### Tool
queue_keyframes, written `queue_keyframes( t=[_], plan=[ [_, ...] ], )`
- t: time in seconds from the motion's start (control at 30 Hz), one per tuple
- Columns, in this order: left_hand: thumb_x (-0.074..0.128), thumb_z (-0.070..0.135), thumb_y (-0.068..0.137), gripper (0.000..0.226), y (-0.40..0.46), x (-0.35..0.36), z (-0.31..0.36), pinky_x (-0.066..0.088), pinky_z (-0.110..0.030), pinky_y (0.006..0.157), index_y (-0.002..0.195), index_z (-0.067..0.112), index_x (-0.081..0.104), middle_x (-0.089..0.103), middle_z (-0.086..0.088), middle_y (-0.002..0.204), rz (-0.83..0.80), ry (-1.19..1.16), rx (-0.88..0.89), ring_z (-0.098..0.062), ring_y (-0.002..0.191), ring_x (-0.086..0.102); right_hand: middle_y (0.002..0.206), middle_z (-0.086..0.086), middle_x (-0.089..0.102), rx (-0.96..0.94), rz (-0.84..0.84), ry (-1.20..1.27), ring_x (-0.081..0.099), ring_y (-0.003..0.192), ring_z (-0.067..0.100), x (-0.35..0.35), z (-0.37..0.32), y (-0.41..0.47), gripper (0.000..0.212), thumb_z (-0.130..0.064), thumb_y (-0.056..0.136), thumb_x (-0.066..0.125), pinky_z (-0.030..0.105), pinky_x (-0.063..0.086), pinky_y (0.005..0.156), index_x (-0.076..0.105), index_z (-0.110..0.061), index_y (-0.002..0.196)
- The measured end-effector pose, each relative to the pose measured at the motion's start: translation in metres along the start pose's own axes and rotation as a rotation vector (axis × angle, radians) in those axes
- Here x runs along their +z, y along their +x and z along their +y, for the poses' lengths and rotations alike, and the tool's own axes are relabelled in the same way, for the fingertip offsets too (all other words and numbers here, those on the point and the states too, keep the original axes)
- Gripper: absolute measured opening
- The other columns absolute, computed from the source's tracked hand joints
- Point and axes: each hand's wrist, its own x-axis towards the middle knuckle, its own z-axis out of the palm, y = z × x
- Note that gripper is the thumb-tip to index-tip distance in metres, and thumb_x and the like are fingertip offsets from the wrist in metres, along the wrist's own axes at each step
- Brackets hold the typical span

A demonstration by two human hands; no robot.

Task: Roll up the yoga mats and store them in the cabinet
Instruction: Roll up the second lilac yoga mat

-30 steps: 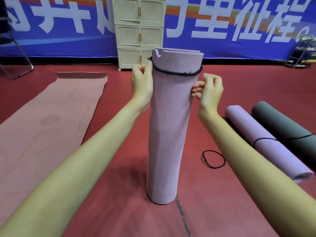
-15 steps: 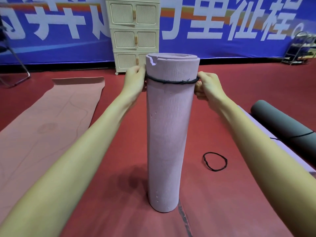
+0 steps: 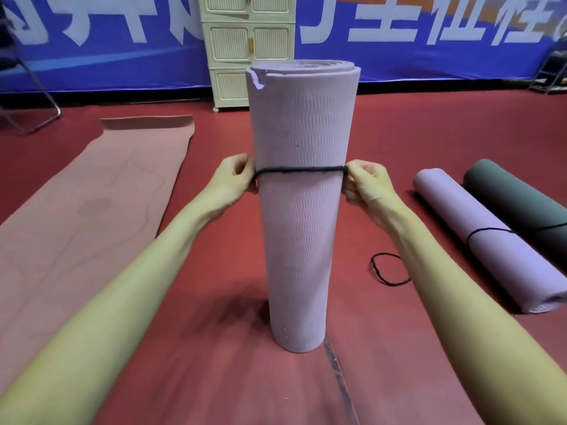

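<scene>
A rolled lilac yoga mat (image 3: pixel 299 228) stands upright on the red floor in front of me. A black elastic band (image 3: pixel 300 170) circles it about a third of the way down. My left hand (image 3: pixel 234 177) pinches the band at the mat's left side. My right hand (image 3: pixel 365 184) pinches it at the right side. A pink mat (image 3: pixel 79 204) lies unrolled on the left. Two rolled mats lie on the right, a lilac one (image 3: pixel 478 234) and a dark grey one (image 3: pixel 518 204), each with a black band. The cream cabinet (image 3: pixel 248 44) stands behind, doors shut.
A loose black band (image 3: pixel 388 269) lies on the floor to the right of the standing mat. A blue banner (image 3: pixel 429 41) covers the back wall. Metal chair legs (image 3: pixel 33 96) are at the far left and a metal rack (image 3: pixel 552 69) at the far right.
Both hands have slid the black band down the standing mat, from near its top rim to about a third of the way down.
</scene>
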Motion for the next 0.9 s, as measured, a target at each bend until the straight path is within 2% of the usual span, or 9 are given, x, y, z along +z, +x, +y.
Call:
queue_keyframes(
  t=[0.07, 0.23, 0.33, 0.5, 0.67, 0.77, 0.83, 0.9],
  plan=[
    [0.043, 0.033, 0.093, 0.042, -0.013, 0.005, -0.019, 0.042, -0.032, 0.061, 0.082, -0.006, 0.055, 0.055, -0.005, 0.062, -0.015, 0.091, -0.018, -0.014, 0.056, 0.052, 0.044, -0.01, 0.027, 0.052, 0.003, -0.044, 0.02, 0.039, 0.006, -0.002, 0.023, -0.007, 0.04, -0.001, 0.092, 0.038, 0.014, 0.015, 0.039, 0.029, -0.02, 0.058],
    [0.04, 0.016, 0.103, 0.038, -0.044, 0.025, -0.065, 0.043, -0.034, 0.059, 0.08, -0.012, 0.052, 0.052, -0.01, 0.064, -0.06, 0.256, -0.065, -0.004, 0.047, 0.052, 0.046, -0.007, 0.034, 0.143, -0.029, -0.165, 0.026, 0.038, 0.006, -0.013, 0.071, -0.023, 0.038, -0.004, 0.094, 0.044, 0.014, 0.018, 0.039, 0.037, -0.017, 0.06],
    [0.041, 0.016, 0.102, 0.036, -0.056, 0.035, -0.087, 0.044, -0.041, 0.058, 0.079, -0.01, 0.052, 0.055, -0.011, 0.063, -0.054, 0.319, -0.096, -0.02, 0.056, 0.056, 0.049, -0.001, 0.038, 0.174, -0.049, -0.292, 0.028, 0.043, 0.011, -0.02, 0.094, -0.031, 0.031, -0.005, 0.09, 0.047, 0.016, 0.019, 0.041, 0.042, -0.016, 0.062],
    [0.042, 0.015, 0.101, 0.035, -0.067, 0.046, -0.108, 0.042, -0.039, 0.056, 0.077, -0.009, 0.05, 0.054, -0.014, 0.065, -0.077, 0.394, -0.15, -0.026, 0.06, 0.06, 0.05, 0.001, 0.039, 0.225, -0.118, -0.385, 0.029, 0.041, 0.01, -0.025, 0.123, -0.039, 0.026, -0.003, 0.092, 0.046, 0.017, 0.021, 0.038, 0.044, -0.014, 0.069],
    [0.042, 0.015, 0.1, 0.033, -0.068, 0.05, -0.111, 0.042, -0.037, 0.058, 0.08, -0.009, 0.051, 0.058, -0.019, 0.069, -0.093, 0.399, -0.214, -0.03, 0.06, 0.06, 0.05, 0.0, 0.039, 0.216, -0.144, -0.464, 0.029, 0.034, 0.004, -0.025, 0.125, -0.04, 0.024, -0.001, 0.093, 0.042, 0.016, 0.024, 0.037, 0.044, -0.013, 0.072],
    [0.04, 0.015, 0.101, 0.035, -0.066, 0.048, -0.098, 0.043, -0.034, 0.059, 0.083, -0.013, 0.052, 0.057, -0.019, 0.072, -0.103, 0.371, -0.25, -0.022, 0.054, 0.056, 0.053, 0.002, 0.04, 0.248, -0.165, -0.459, 0.03, 0.039, 0.009, -0.028, 0.117, -0.039, 0.023, -0.003, 0.094, 0.042, 0.018, 0.022, 0.038, 0.044, -0.014, 0.073],
    [0.037, 0.013, 0.102, 0.034, -0.06, 0.044, -0.086, 0.051, -0.038, 0.065, 0.089, -0.012, 0.056, 0.059, -0.021, 0.079, -0.176, 0.314, -0.318, -0.019, 0.056, 0.055, 0.057, 0.002, 0.04, 0.308, -0.208, -0.432, 0.032, 0.046, 0.012, -0.032, 0.108, -0.037, 0.022, -0.007, 0.095, 0.045, 0.019, 0.021, 0.042, 0.047, -0.015, 0.074],
    [0.036, 0.011, 0.101, 0.028, -0.052, 0.033, -0.069, 0.052, -0.035, 0.064, 0.095, -0.005, 0.058, 0.059, -0.018, 0.085, -0.296, 0.31, -0.411, -0.019, 0.062, 0.056, 0.064, 0.002, 0.047, 0.32, -0.216, -0.468, 0.037, 0.049, 0.012, -0.035, 0.091, -0.032, 0.016, -0.006, 0.094, 0.047, 0.019, 0.025, 0.043, 0.054, -0.014, 0.083]
  ],
)
